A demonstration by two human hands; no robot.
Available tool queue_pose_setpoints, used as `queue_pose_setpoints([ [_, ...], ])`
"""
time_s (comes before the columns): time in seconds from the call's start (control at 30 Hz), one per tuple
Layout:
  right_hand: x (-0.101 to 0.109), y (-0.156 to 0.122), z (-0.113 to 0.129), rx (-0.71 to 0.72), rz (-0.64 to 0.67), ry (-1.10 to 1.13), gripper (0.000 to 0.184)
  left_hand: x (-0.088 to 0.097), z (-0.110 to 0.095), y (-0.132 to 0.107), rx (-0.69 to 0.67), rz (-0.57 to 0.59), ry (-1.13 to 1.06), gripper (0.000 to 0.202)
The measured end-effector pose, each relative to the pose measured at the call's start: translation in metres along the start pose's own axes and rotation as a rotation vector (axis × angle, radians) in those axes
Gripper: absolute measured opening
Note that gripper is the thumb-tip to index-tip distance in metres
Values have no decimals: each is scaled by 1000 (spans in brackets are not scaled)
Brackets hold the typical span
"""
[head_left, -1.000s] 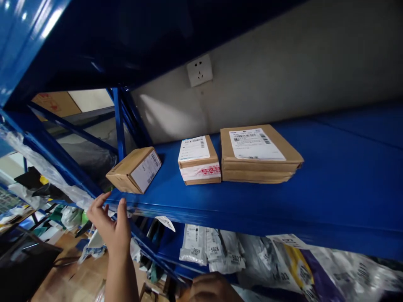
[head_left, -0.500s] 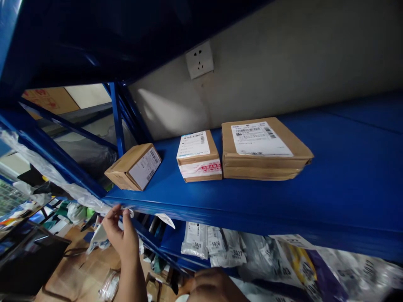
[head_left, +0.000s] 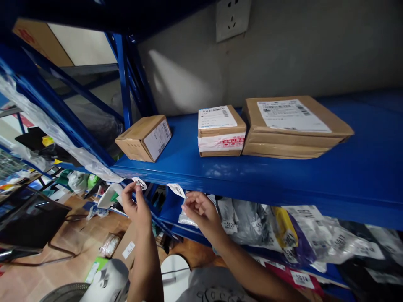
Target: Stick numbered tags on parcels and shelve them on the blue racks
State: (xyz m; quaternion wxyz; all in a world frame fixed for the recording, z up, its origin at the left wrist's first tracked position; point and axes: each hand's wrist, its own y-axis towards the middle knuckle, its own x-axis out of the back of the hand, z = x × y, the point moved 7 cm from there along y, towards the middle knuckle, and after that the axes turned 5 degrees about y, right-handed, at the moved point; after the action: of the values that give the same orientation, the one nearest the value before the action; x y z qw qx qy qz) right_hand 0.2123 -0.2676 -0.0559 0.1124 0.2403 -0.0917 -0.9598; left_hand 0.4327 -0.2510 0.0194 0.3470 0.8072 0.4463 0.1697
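Observation:
My left hand [head_left: 136, 205] is at the shelf's front edge, thumb and fingers closed on a small white paper label [head_left: 140, 183] that reads 6004. To its right, my right hand [head_left: 203, 214] is raised with bent fingers apart and nothing between them. Nearest to it is a second white label [head_left: 176, 189], hanging tilted from the same edge. Above, on the blue shelf [head_left: 189, 167], stand a small carton [head_left: 135, 138], a carton with red-and-white tape [head_left: 220, 132] and a larger flat carton [head_left: 283, 142], each bearing a shipping label.
Several numbered grey and white parcel bags [head_left: 245, 222] fill the lower shelf, one of them yellow and purple [head_left: 296, 243]. A blue upright [head_left: 72, 126] wrapped in plastic film rises at the left. A black chair [head_left: 28, 226] and a round white stool [head_left: 174, 272] stand on the floor.
My right hand has risen from the bottom of the view to beside the second label. My left hand remains at the first label, whose number now shows. The view has tilted down.

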Motion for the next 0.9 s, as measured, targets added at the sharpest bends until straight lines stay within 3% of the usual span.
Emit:
queue_pose_setpoints([
  [0.2,-2,2,-3,-23,-36,50,49,-1,2,-2,-4,21,-33,28],
  [0.4,-2,12,-14,50,-133,97,54,-1,11,-7,-36,22,16,27],
  [0.63,-3,19,-26,90,-176,122,55,-3,11,-17,-88,-88,-52,19],
  [0.9,-7,23,-17,116,-183,190,46,-1,5,-18,-146,-191,-76,24],
])
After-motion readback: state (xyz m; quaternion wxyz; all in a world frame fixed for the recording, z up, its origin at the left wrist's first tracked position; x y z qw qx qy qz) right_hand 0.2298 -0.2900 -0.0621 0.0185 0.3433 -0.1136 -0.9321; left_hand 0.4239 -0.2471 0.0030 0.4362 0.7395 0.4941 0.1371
